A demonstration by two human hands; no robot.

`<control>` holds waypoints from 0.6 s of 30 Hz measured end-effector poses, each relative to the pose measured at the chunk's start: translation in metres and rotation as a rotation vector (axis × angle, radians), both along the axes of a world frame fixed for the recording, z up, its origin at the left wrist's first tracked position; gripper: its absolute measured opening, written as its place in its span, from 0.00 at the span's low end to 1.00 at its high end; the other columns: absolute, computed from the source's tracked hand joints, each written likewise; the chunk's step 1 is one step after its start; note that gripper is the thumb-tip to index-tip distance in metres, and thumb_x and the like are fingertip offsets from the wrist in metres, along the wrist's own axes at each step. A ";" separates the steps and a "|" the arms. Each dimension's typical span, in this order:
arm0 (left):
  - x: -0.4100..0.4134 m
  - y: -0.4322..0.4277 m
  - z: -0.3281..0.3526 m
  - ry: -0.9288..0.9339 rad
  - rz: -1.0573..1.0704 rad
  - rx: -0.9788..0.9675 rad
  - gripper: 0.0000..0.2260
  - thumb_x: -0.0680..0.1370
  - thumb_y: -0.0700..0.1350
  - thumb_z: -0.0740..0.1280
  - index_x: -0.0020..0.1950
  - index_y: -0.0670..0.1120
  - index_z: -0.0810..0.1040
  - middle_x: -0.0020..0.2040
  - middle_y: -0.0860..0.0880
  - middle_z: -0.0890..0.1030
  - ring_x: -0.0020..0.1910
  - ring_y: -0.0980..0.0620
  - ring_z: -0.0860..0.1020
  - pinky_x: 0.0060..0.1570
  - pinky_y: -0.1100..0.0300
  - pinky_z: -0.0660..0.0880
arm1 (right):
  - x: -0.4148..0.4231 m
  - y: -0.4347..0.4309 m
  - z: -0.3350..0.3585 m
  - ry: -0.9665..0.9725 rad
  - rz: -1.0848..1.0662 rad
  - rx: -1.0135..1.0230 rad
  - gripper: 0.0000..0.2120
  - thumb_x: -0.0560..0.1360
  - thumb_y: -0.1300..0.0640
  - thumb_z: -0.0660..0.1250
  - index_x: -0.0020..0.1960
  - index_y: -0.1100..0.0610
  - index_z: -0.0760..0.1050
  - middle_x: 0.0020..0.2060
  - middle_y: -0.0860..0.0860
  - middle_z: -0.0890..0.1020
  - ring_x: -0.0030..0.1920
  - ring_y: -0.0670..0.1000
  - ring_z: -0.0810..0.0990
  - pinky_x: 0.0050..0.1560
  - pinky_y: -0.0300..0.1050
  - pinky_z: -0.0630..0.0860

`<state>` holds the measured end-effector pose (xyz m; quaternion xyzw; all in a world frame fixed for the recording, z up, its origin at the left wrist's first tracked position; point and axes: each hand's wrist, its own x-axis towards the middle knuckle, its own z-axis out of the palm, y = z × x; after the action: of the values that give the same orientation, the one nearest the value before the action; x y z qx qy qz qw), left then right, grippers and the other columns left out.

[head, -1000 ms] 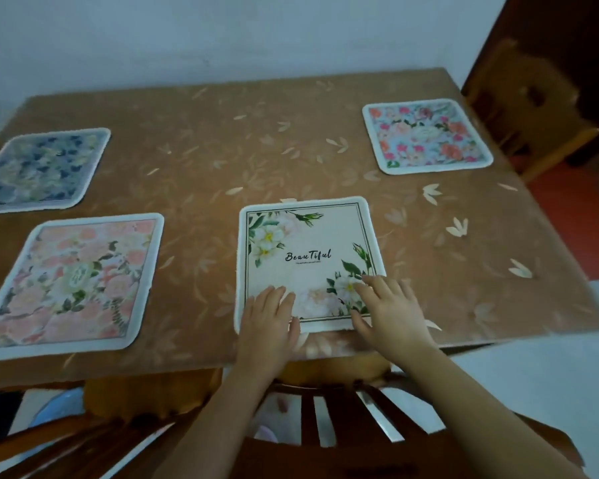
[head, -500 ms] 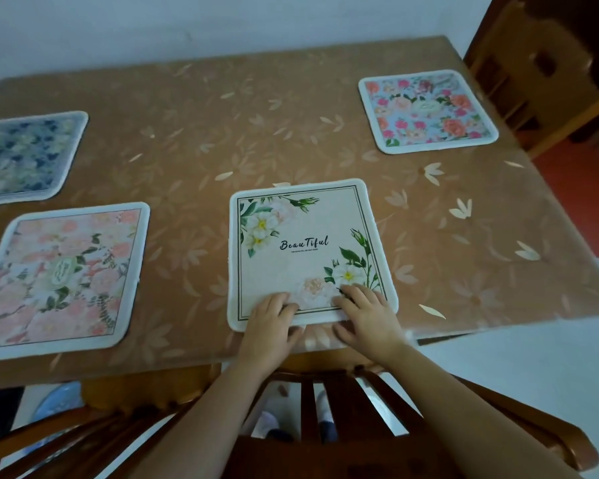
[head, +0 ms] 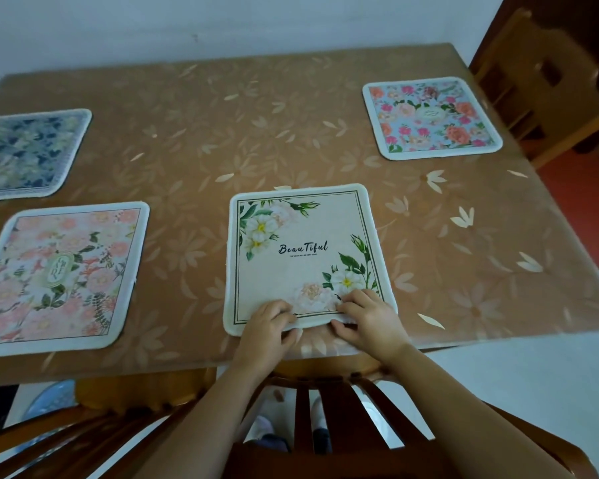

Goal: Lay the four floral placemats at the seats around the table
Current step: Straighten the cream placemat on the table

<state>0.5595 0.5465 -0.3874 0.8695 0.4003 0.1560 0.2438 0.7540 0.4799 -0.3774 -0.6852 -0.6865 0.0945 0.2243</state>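
**Table setting: four mats laid out, both hands on the cream one**

We list one table (head: pixel 291 140), covered in a brown cloth printed with pale leaves and flowers, seen from above its near edge.

Item 1, cream placemat (head: pixel 301 257): white flowers at two corners, the word "Beautiful" in the middle, a thin dark line inside the border. It lies at the near edge of the table, roughly centred in front of us. Its near hem is raised a little between the hands.

Item 2, left hand (head: pixel 268 323): fingers curled over the near hem of the cream placemat, thumb at the hem's underside. We record it as pinching the mat.

Item 3, right hand (head: pixel 369 316): the same pinch toward that mat's near right corner, fingers on top, thumb against the edge below.

Item 4, pink placemat (head: pixel 59 274): flat, near left, beside the cream one and apart from it.

Item 5, dark blue placemat (head: pixel 25 153): flat, far left, just behind the pink one, partly cut off by the frame.

Item 6, light blue placemat (head: pixel 429 117): pink and orange blooms, flat at the far right, close to the table's right edge.

Item 7, slatted chair (head: pixel 325 430): directly below the hands, our forearms reaching over its back.

Item 8, second chair (head: pixel 540 84): wooden, just past the table edge by the light blue placemat.
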 end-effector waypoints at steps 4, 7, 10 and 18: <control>0.004 0.000 0.007 -0.102 0.012 -0.020 0.04 0.68 0.32 0.71 0.42 0.37 0.81 0.41 0.43 0.81 0.41 0.46 0.79 0.43 0.60 0.73 | 0.003 0.000 0.001 0.039 0.016 0.027 0.09 0.61 0.59 0.79 0.36 0.61 0.80 0.32 0.56 0.80 0.34 0.56 0.80 0.31 0.43 0.78; 0.004 0.002 0.009 -0.118 0.036 -0.058 0.04 0.70 0.32 0.70 0.43 0.37 0.81 0.42 0.43 0.80 0.42 0.47 0.78 0.43 0.61 0.74 | 0.009 -0.002 -0.001 0.057 0.073 0.024 0.09 0.61 0.62 0.78 0.38 0.62 0.80 0.33 0.57 0.80 0.35 0.57 0.79 0.32 0.43 0.78; 0.004 0.001 0.009 -0.118 0.043 -0.063 0.04 0.71 0.32 0.69 0.44 0.37 0.81 0.42 0.44 0.80 0.42 0.48 0.78 0.43 0.60 0.75 | 0.015 -0.005 -0.002 0.036 0.129 0.030 0.09 0.61 0.66 0.77 0.38 0.63 0.79 0.33 0.58 0.79 0.34 0.57 0.79 0.31 0.44 0.78; -0.001 0.006 0.005 -0.049 0.060 -0.048 0.06 0.69 0.35 0.72 0.46 0.39 0.81 0.48 0.44 0.79 0.49 0.47 0.77 0.50 0.60 0.72 | 0.031 0.003 0.003 0.106 -0.027 0.021 0.06 0.62 0.71 0.74 0.37 0.64 0.79 0.35 0.59 0.80 0.38 0.59 0.80 0.31 0.49 0.80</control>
<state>0.5583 0.5521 -0.3820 0.8469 0.4239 0.1746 0.2695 0.7849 0.4832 -0.3742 -0.6860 -0.6653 0.1204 0.2688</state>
